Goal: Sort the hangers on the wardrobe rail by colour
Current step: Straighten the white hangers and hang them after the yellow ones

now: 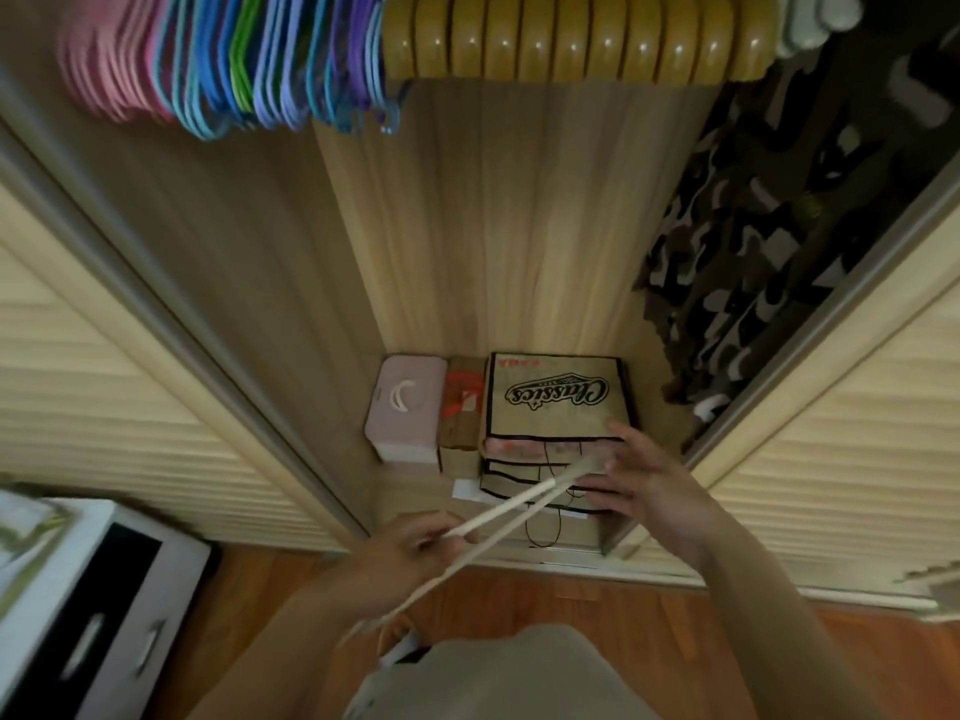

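Hangers crowd the top of the view: pink ones (111,65) at the left, then blue, green and purple ones (291,70), then a row of wooden ones (571,41), and pale ones (810,18) at the far right. Low in front of the open wardrobe I hold a thin cream hanger (511,511) with both hands. My left hand (400,558) grips its near part. My right hand (639,480) pinches its far end, above the boxes on the wardrobe floor.
On the wardrobe floor stand a pink box (408,407), a brown carton (462,407) and a stack of "Classics" bags (556,397). Camouflage clothing (769,241) hangs at the right. Slatted sliding doors (78,366) flank the opening. A white cabinet (93,610) stands at lower left.
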Action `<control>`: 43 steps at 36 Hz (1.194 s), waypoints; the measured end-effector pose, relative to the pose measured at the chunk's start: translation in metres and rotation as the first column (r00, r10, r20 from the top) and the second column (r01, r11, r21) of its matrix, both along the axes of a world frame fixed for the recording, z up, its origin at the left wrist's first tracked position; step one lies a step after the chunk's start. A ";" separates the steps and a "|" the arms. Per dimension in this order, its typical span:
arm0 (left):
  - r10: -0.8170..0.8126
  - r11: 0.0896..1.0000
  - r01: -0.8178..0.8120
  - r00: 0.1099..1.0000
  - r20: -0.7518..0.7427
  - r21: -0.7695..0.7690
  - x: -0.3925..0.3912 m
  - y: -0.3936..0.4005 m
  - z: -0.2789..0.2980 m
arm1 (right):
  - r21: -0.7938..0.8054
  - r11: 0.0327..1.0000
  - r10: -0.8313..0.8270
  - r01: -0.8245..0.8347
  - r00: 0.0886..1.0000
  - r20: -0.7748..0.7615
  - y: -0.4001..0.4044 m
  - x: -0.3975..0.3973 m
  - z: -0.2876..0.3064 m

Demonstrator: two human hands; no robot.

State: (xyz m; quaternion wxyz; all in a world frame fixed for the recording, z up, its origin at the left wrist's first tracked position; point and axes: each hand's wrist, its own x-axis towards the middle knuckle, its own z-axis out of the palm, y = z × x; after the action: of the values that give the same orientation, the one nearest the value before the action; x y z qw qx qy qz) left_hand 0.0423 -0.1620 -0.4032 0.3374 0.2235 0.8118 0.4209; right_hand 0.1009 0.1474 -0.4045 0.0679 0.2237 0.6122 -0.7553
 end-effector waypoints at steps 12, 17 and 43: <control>0.415 0.450 -0.782 0.611 0.674 0.431 -0.035 0.028 0.011 | 0.130 0.954 0.225 -0.270 0.933 0.282 -0.015 0.019 -0.021; 0.394 0.079 -0.940 0.336 0.856 0.333 -0.047 0.042 0.023 | 0.094 0.882 0.425 -0.462 0.865 0.266 -0.025 0.028 -0.017; 0.499 -0.095 -0.973 0.137 0.856 0.211 -0.037 0.051 0.024 | 0.291 0.957 0.044 -0.017 0.995 -0.086 -0.058 0.027 -0.020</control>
State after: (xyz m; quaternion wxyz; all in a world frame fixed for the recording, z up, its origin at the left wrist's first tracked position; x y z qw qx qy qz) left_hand 0.0057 -0.1113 -0.3790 0.0793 -0.3153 0.3580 0.8753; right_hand 0.1284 0.0893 -0.4242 0.0179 0.1867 0.7221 -0.6659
